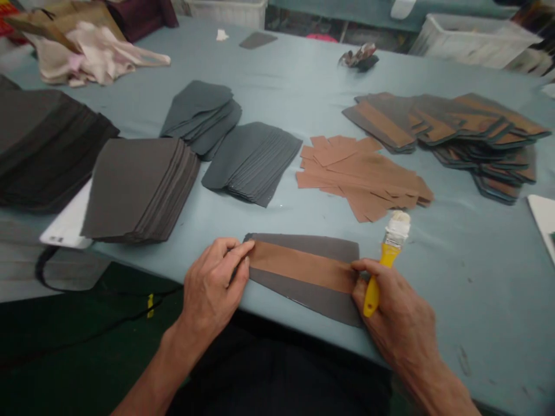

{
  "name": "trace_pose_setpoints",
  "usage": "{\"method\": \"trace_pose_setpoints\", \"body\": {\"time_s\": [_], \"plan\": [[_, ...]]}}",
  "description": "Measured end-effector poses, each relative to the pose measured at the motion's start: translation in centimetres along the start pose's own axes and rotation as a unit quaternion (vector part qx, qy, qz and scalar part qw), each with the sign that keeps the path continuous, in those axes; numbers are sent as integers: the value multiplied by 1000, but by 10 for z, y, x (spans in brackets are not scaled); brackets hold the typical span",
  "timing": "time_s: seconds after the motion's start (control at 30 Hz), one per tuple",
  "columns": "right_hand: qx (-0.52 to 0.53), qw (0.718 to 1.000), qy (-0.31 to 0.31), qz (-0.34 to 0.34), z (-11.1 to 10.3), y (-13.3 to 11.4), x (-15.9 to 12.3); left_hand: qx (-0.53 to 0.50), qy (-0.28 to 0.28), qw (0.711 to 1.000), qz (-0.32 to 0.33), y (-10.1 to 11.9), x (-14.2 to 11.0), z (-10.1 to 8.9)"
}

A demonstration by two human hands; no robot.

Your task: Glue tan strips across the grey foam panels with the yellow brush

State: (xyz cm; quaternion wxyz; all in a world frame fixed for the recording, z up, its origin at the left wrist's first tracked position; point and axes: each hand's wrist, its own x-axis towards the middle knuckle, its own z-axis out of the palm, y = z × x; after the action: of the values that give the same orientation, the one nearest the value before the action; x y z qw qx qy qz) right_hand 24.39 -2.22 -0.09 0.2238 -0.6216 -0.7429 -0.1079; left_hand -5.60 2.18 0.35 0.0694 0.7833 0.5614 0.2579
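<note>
A dark grey tapered panel (303, 301) lies at the table's near edge with a brown strip (299, 266) running lengthwise along its middle. My left hand (217, 274) pinches the left end of the strip and panel between thumb and fingers. At the right end, my right hand (392, 306) has its fingertips on the strip's other end. That same hand also holds a yellow-handled paintbrush (390, 251), its bristles pointing away from me and coated in something white. Beyond the panel is a loose pile of brown strips (362, 170).
Stacked dark panels (134, 185) stand at left, with greenish-grey pieces (255, 159) beside them. Strip-bearing panels (459, 124) overlap in a heap at far right. Pale cloth (95, 52) and a crumpled scrap (359, 56) lie farther back. A white bin (472, 40) stands beyond the table.
</note>
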Motion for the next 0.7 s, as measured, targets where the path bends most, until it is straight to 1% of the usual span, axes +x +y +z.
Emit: {"method": "trace_pose_setpoints", "body": {"time_s": [0.2, 0.33, 0.47, 0.63, 0.7], "plan": [[7, 1000, 19, 0, 3, 1, 0, 12, 0, 1000, -9, 2, 2, -2], [43, 998, 42, 22, 4, 2, -2, 15, -11, 1000, -11, 3, 3, -4], [87, 995, 34, 39, 2, 2, -2, 15, -6, 1000, -17, 3, 4, -4], [132, 989, 31, 66, -1, 3, -2, 11, -5, 1000, -8, 3, 6, -2], [149, 985, 37, 77, -2, 3, -2, 7, -5, 1000, -8, 3, 6, -2]]}}
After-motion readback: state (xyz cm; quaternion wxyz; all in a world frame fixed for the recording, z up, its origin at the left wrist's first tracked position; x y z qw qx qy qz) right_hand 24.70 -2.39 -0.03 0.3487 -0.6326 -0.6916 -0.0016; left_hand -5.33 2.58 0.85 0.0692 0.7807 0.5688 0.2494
